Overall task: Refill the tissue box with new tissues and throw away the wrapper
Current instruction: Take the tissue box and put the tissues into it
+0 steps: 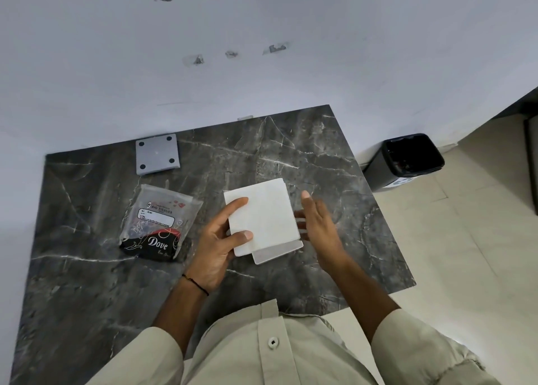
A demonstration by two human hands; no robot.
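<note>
A white stack of tissues [263, 215] sits at the middle of the dark marble table [320, 157], over a pale tissue box [276, 253] whose near edge pokes out below it. My left hand [221, 239] grips the stack's left side, thumb and fingers on top. My right hand [318, 224] is at the stack's right edge, fingers spread; the stack hides whether it touches. The emptied plastic wrapper [158, 224], clear with a black and red printed end, lies flat to the left. A grey square plate with four black dots [157, 154], seemingly the box's base, lies at the back left.
A black bin [407, 160] with a dark liner stands on the pale floor right of the table, near the wall. The white wall runs behind the table. The table's right edge drops to the floor.
</note>
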